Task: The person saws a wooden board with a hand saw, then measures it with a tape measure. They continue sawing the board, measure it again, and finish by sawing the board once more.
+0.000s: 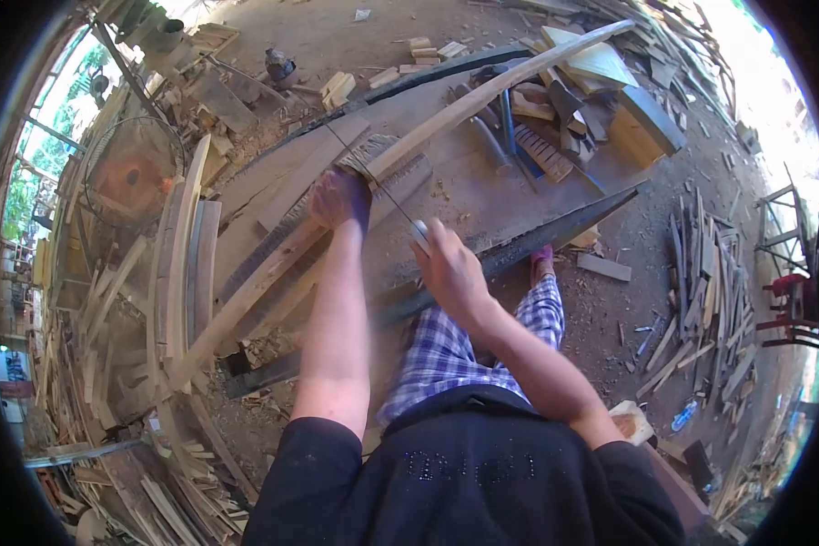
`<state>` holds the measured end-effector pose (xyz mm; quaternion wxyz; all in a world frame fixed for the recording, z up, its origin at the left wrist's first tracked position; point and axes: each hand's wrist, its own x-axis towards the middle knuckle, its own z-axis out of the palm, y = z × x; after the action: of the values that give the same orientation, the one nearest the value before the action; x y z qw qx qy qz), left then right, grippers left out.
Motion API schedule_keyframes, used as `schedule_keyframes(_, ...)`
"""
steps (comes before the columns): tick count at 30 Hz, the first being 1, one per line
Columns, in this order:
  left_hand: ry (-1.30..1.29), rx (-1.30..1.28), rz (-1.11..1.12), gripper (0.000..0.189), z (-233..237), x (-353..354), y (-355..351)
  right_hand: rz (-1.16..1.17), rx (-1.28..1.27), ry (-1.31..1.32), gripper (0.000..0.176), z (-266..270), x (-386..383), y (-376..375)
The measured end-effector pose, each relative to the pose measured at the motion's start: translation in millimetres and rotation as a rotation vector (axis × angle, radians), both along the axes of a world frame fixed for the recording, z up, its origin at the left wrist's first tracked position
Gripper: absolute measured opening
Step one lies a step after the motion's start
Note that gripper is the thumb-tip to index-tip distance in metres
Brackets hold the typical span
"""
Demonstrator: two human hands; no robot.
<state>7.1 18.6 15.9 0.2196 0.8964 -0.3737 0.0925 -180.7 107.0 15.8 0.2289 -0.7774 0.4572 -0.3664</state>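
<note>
The long wooden pole (455, 121) lies diagonally across the low bench (510, 200), apparently for support, while the left hand (340, 198) bears on it, seemingly as a clamp, its finger closure indeterminate through blur, and the right hand (452, 271), fingers clamped around the handle, apparently steadies a thin-bladed tool (419, 232) crosswise.

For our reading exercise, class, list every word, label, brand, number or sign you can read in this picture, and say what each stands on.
No text can be read with certainty.
Black shirt: a row of shiny, letter-like marks across it, too blurred to read.
Small blue thing on the ground: too small to tell whether it bears a label.
Long wooden pole: no writing shows.
</note>
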Motion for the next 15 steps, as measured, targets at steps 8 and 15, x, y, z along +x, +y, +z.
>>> schedule_keyframes(8, -0.003, -0.105, 0.031, 0.035, 2, 2, 0, -0.081, 0.285, 0.022, 0.019, -44, -208, 157)
schedule_keyframes(15, -0.209, -0.256, -0.079, 0.028, -14, 7, 5, -0.39, 0.259, -0.173, 0.022, -55, -247, 191)
